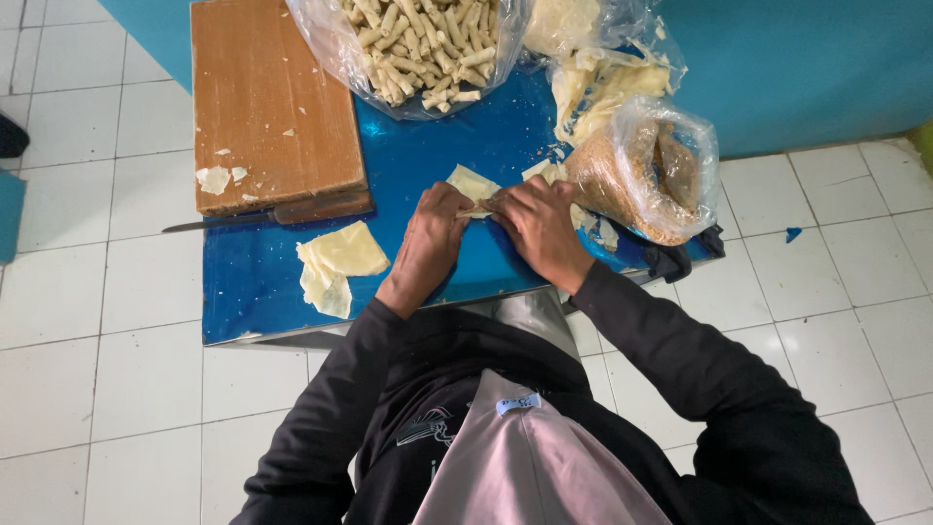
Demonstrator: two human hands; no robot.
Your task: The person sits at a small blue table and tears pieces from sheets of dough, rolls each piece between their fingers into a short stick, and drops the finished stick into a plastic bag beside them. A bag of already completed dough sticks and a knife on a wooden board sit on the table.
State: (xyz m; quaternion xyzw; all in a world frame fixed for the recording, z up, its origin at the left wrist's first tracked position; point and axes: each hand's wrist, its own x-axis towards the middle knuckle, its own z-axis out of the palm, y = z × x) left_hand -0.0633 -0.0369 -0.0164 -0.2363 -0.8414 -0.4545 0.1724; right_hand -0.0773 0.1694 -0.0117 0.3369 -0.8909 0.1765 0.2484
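Here, left to right:
Knife (233,218): lies flat at the near edge of the wooden board (272,97), upper left of the frame.
Spare wrappers (335,261): small pale stack on the blue tabletop (253,292), left of centre.
Left hand (428,243): grip pinched on the pastry sheet (470,183).
Pastry sheet: centre of frame, thin, limp, likely tears easily; best held by its edges.
Right hand (540,226): grip curled onto the same sheet.
Crumb bag (646,175): right, open.
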